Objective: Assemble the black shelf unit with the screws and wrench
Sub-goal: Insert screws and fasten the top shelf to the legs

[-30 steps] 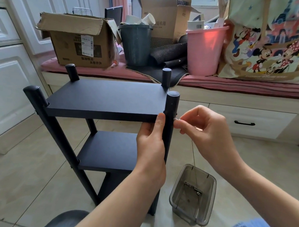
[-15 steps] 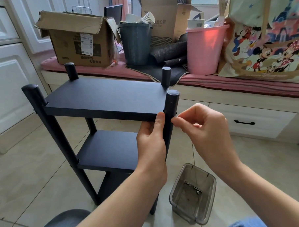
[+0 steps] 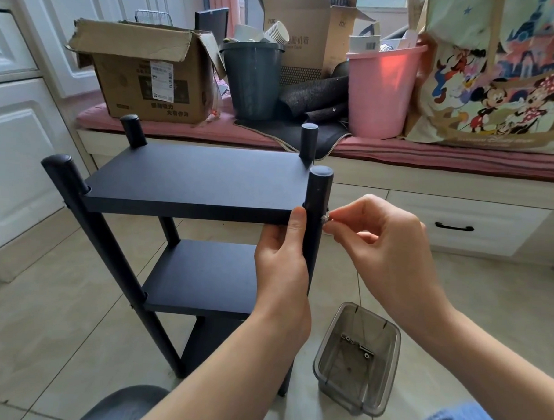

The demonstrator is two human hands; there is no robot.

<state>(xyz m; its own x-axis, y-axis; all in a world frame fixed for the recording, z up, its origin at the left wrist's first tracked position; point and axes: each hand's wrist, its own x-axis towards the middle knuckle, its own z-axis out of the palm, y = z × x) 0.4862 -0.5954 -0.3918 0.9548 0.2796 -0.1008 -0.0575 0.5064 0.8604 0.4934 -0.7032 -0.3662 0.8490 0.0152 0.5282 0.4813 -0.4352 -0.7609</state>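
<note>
The black shelf unit (image 3: 194,181) stands on the tiled floor, with round posts at its corners and boards at several levels. My left hand (image 3: 281,261) grips the near right post (image 3: 317,199) just under the top board, thumb pressed against the board's front edge. My right hand (image 3: 376,233) pinches a small silver screw (image 3: 325,218) against the right side of that post, level with the top board. A clear grey plastic bin (image 3: 356,359) on the floor at the right holds a few more screws (image 3: 357,345). I see no wrench.
A low window bench with a pink cushion (image 3: 430,153) runs behind the shelf, loaded with a cardboard box (image 3: 148,77), a dark grey bucket (image 3: 253,78), a pink bucket (image 3: 381,90) and a cartoon-print bag (image 3: 497,76). White cabinets (image 3: 15,135) stand at the left. A dark stool edge (image 3: 124,406) shows at the bottom.
My right hand has stayed at the post, shifting its fingers slightly on the screw. The left hand keeps its grip on the post.
</note>
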